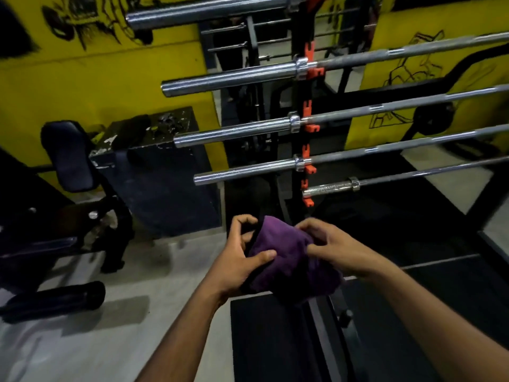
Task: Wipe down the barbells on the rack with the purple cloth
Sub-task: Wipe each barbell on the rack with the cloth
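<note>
Both of my hands hold the bunched purple cloth [286, 260] in front of me, below the rack. My left hand [242, 257] grips its left side with the thumb laid across the fabric. My right hand [333, 246] pinches its upper right edge. Several steel barbells lie horizontally on a black upright rack [300, 31] with orange hooks [312, 73], their sleeves pointing left. The lowest long barbell [242, 172] and a short chrome bar [330, 187] are closest above the cloth. Neither hand touches a bar.
A black padded bench [68, 158] and a roller pad [55, 301] stand at the left. A dark battered box [154, 172] sits beside the rack. Yellow walls with black drawings are behind. Black rubber mats [270, 340] lie underfoot on the grey floor.
</note>
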Demonstrator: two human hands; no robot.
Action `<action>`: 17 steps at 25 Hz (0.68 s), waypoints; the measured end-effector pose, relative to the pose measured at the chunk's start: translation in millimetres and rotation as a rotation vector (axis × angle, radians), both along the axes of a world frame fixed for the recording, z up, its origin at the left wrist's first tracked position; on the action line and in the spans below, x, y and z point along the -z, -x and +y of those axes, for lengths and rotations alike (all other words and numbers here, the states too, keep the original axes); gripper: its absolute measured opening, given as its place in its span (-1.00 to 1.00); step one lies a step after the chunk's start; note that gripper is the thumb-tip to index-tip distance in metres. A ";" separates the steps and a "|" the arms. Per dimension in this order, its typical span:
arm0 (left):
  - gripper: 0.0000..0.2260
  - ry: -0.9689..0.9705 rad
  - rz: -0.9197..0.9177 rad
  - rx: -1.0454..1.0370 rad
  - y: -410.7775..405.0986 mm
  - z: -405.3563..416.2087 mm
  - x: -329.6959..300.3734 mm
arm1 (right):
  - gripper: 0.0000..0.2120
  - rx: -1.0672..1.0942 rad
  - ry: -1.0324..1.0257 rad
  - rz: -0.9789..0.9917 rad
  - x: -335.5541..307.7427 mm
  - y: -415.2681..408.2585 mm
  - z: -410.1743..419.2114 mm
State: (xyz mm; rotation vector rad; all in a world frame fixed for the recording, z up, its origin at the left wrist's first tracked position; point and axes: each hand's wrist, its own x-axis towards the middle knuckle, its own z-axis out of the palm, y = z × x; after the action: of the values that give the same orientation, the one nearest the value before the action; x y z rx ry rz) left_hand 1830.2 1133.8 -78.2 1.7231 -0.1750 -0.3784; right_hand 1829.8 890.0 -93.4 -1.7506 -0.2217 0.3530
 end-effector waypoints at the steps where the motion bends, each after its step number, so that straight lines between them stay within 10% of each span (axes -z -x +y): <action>1: -0.29 -0.051 -0.038 0.033 -1.6 -4.0 -2.6 | -0.60 0.047 0.086 -0.091 -0.8 2.8 -4.9; 17: -0.76 -0.654 -0.729 0.626 -207.4 -112.5 -75.5 | -0.73 0.091 0.649 -0.628 -20.2 -130.3 -107.5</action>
State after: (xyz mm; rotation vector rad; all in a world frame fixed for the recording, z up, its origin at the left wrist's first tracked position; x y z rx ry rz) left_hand 2037.6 1021.3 -2.7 2.3752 -1.2526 -0.2477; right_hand 1960.1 782.6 -73.2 -2.4734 -0.5148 -0.2402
